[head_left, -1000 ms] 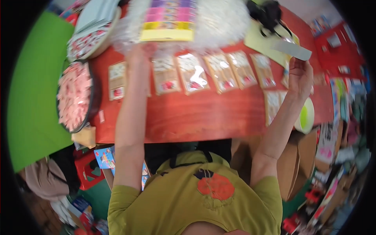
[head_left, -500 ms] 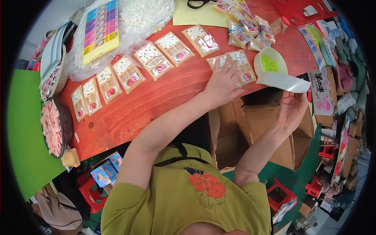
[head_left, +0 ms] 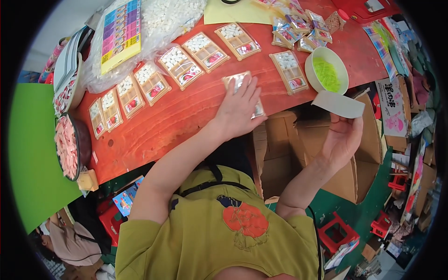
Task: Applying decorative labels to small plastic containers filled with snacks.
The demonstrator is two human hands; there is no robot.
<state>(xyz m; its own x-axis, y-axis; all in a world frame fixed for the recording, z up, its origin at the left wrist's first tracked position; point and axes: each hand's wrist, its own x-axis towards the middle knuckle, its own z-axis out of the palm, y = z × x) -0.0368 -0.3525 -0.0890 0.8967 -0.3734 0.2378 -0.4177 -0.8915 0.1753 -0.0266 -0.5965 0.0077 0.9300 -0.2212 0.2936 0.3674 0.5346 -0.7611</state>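
Observation:
My left hand (head_left: 238, 106) lies over a small compartment tray (head_left: 257, 110), thumb at its near edge and fingers across it, covering most of its contents. In my right hand (head_left: 343, 136) is a blank whitish card (head_left: 339, 104), pinched at its lower edge near a white bowl (head_left: 308, 70) of lime-green strips (head_left: 326, 73). Beside that bowl stands another tray (head_left: 289, 72) with white pieces and a red-printed packet. Several similar trays (head_left: 181, 67) form a curved row to the left, white pieces in their far compartments.
A clear bag of white pieces (head_left: 172, 16) lies at the back under a colourful printed sheet (head_left: 120, 35). Small filled packages (head_left: 298, 30) are heaped at the back right. A dark bowl of pink pieces (head_left: 67, 147) stands far left. Cardboard boxes (head_left: 280, 161) sit below the table edge.
My left hand has moved left and nearer, bringing the tray away from the one beside the bowl. My right hand has lowered slightly, with the card still held and tilted differently.

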